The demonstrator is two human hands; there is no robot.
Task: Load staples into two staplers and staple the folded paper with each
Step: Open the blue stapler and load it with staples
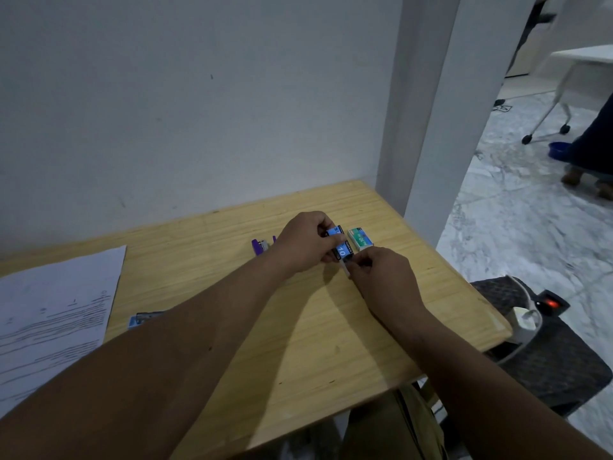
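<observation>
My left hand (303, 242) grips a small blue staple box (339, 244) over the far middle of the wooden table (298, 327). My right hand (381, 277) pinches the box's white inner tray at its near end, partly drawn out. A green staple box (361, 240) lies on the table just right of the blue one. A purple stapler (262, 246) lies behind my left hand, mostly hidden. A blue stapler (142, 318) peeks out beside my left forearm. The printed paper (56, 313) lies at the table's left.
A white wall rises directly behind the table, with a pillar at the back right corner. To the right of the table stands a dark woven stool (547, 353) holding a white charger and cable. A wheeled white table and a person's legs are far right.
</observation>
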